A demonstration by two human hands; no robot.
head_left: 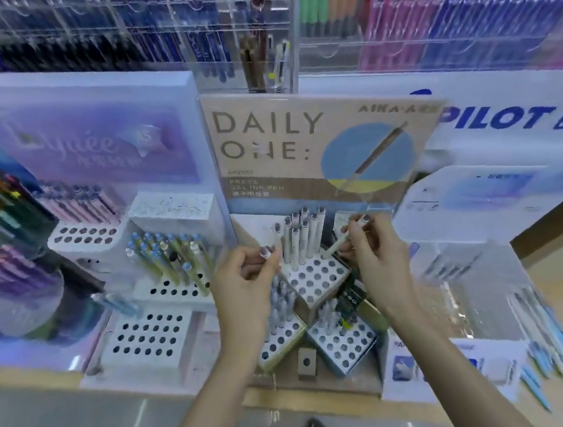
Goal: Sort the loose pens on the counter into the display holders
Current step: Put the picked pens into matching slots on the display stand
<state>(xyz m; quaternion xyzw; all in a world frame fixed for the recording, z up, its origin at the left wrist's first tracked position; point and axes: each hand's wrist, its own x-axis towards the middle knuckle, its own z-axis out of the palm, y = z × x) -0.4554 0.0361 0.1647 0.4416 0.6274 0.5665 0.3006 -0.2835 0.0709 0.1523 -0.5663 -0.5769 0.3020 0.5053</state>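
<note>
Daily One display stand (pixel 265 135): its top perforated holder (pixel 317 277) keeps cream pens (pixel 301 235) upright in the back rows with the front holes bare, and you work over it likely because your pens match that lot. Your left hand (pixel 242 286) curls its fingers round a spare pen (pixel 266 252), end up, just left of the holder; your right hand (pixel 377 259) pinches a tilted cream pen (pixel 336 247), lower end toward the bare holes. Loose blue pens (pixel 558 352) lie on the counter, far right.
</note>
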